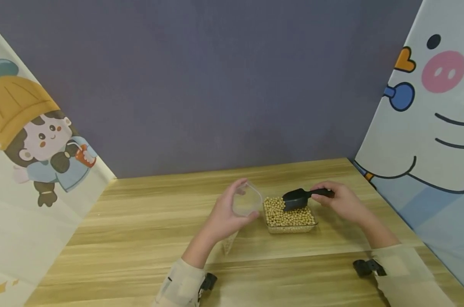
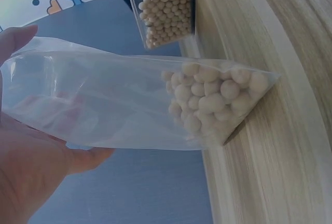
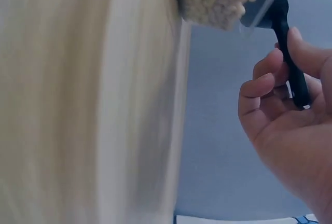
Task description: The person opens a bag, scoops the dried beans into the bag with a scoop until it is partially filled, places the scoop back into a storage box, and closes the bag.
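My left hand (image 1: 224,215) grips a clear plastic bag (image 2: 104,99) near its top, thumb and fingers spread round the mouth, which gapes toward the head camera. Pale round soybeans (image 2: 212,97) fill the bag's pointed bottom, which stands at the wooden table. To the right sits a clear rectangular container (image 1: 291,229) heaped with soybeans (image 1: 289,217). My right hand (image 1: 343,202) holds a black scoop (image 1: 297,199) by its handle (image 3: 293,73). The scoop's bowl is sunk partly into the beans at the container's back right.
The wood-grain table (image 1: 139,230) runs back to a dark grey panel (image 1: 232,85). Cartoon-printed panels stand at the left (image 1: 9,179) and right (image 1: 446,140). A black wrist mount (image 1: 366,267) is strapped on the right sleeve.
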{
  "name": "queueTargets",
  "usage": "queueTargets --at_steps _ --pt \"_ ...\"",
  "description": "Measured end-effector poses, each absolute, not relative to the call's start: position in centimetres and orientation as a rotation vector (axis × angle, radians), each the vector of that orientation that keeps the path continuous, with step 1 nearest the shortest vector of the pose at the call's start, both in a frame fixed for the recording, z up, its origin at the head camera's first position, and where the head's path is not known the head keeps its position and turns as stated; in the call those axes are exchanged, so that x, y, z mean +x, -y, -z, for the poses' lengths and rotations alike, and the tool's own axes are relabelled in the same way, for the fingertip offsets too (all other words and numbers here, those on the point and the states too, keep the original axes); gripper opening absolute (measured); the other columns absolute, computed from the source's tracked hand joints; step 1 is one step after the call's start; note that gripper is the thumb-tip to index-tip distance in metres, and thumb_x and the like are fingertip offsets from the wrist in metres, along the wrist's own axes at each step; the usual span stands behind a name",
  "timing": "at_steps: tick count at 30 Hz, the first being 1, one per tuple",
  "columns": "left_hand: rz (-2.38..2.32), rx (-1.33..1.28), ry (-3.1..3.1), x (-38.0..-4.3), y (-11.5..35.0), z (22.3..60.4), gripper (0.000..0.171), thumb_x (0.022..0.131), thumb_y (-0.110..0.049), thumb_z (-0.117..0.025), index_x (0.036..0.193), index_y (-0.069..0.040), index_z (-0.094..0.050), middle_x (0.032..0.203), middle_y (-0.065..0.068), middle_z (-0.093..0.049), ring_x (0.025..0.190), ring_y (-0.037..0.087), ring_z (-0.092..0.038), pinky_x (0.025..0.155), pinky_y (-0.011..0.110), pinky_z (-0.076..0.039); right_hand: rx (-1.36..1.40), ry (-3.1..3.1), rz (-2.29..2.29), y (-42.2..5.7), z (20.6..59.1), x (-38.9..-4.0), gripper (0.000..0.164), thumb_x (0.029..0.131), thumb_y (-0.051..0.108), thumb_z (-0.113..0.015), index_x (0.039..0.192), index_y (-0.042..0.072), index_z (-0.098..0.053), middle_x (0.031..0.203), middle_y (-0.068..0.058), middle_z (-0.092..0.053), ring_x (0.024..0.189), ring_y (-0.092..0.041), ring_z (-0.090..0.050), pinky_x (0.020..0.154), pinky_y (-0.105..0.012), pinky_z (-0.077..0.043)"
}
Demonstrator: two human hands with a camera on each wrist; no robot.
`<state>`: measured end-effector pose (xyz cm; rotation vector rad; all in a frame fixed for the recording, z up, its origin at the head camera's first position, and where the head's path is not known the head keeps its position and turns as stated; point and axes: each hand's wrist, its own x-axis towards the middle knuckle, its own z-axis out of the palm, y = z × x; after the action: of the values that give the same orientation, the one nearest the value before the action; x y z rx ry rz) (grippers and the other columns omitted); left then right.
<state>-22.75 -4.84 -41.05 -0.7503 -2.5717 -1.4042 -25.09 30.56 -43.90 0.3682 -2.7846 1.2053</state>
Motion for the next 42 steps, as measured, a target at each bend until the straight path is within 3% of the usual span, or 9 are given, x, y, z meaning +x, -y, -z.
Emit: queueTargets --at_steps 5,9,14,19,27,32,34,39,42 --pt "1.393 -0.745 2.591 -22.8 4.8 40.9 0.087 0.076 -0.034 -0.083 0.148 -0.035 -0.035 0.133 0.001 -0.055 0.124 0.023 -0.052 0.103 0.057 -0.043 0.309 2.84 -1.289 -30.0 44.2 -25.0 0.041 0.092 0.043 -0.065 0.121 0.014 -0.066 0.126 -0.014 -0.062 0.092 -0.017 -0.062 0.069 -0.03 -0.056" --pt "1.406 -0.736 2.597 -22.7 4.8 40.8 0.087 0.075 -0.034 -0.084 0.147 -0.037 -0.034 0.134 0.001 -0.055 0.125 0.029 -0.052 0.103 0.059 -0.043 0.318 2.888 -1.288 -29.5 44.4 -24.8 0.047 0.089 0.045 -0.068 0.125 0.016 -0.066 0.137 -0.015 -0.055 0.111 -0.03 -0.059 0.077 -0.038 -0.056" --pt "1.408 -0.723 2.615 -22.7 4.8 40.6 0.087 0.074 -0.042 -0.082 0.147 -0.039 -0.034 0.134 0.0 -0.055 0.124 0.026 -0.052 0.102 0.058 -0.044 0.366 2.912 -1.199 -28.9 44.6 -24.8 0.044 0.088 0.046 -0.069 0.122 0.019 -0.069 0.132 -0.013 -0.059 0.124 -0.038 -0.053 0.094 -0.053 -0.051" --pt "1.402 -0.719 2.623 -22.7 4.9 40.7 0.088 0.074 -0.043 -0.082 0.147 -0.039 -0.034 0.135 -0.001 -0.055 0.125 0.026 -0.052 0.102 0.057 -0.045 0.394 2.928 -1.184 -28.4 44.6 -24.8 0.042 0.088 0.048 -0.068 0.12 0.021 -0.07 0.129 -0.012 -0.06 0.123 -0.04 -0.053 0.096 -0.057 -0.049" --pt "1.409 -0.726 2.608 -22.8 5.0 40.7 0.086 0.075 -0.04 -0.083 0.147 -0.037 -0.035 0.133 0.0 -0.056 0.124 0.026 -0.053 0.103 0.057 -0.044 0.392 2.941 -1.146 -28.9 44.6 -25.0 0.041 0.088 0.044 -0.069 0.121 0.018 -0.07 0.118 -0.007 -0.067 0.11 -0.03 -0.062 0.084 -0.042 -0.055" --pt "1.408 -0.726 2.603 -22.6 5.0 40.7 0.086 0.075 -0.035 -0.083 0.147 -0.035 -0.036 0.132 0.001 -0.056 0.123 0.025 -0.053 0.103 0.056 -0.044 0.338 2.955 -1.22 -30.2 44.7 -25.2 0.042 0.086 0.046 -0.07 0.12 0.021 -0.071 0.124 -0.009 -0.067 0.112 -0.03 -0.062 0.078 -0.035 -0.054" --pt "1.408 -0.732 2.603 -22.7 4.9 40.7 0.086 0.075 -0.034 -0.083 0.147 -0.034 -0.036 0.132 0.001 -0.056 0.123 0.024 -0.053 0.103 0.055 -0.044 0.32 2.956 -1.218 -30.6 44.7 -25.2 0.043 0.085 0.048 -0.071 0.12 0.022 -0.071 0.123 -0.008 -0.068 0.105 -0.024 -0.063 0.072 -0.03 -0.051" --pt "1.416 -0.753 2.591 -22.7 4.8 40.9 0.087 0.076 -0.03 -0.084 0.149 -0.028 -0.036 0.134 0.001 -0.055 0.124 0.024 -0.052 0.102 0.055 -0.045 0.302 2.951 -1.241 -31.6 44.4 -25.5 0.049 0.085 0.049 -0.07 0.123 0.019 -0.069 0.124 -0.009 -0.068 0.084 -0.016 -0.059 0.061 -0.028 -0.047" --pt "1.414 -0.769 2.584 -22.8 4.7 40.9 0.087 0.076 -0.03 -0.083 0.149 -0.026 -0.036 0.135 0.001 -0.055 0.124 0.023 -0.052 0.101 0.055 -0.046 0.29 2.943 -1.293 -32.2 44.0 -25.3 0.052 0.086 0.049 -0.07 0.126 0.017 -0.067 0.132 -0.012 -0.064 0.091 -0.011 -0.061 0.066 -0.03 -0.051"
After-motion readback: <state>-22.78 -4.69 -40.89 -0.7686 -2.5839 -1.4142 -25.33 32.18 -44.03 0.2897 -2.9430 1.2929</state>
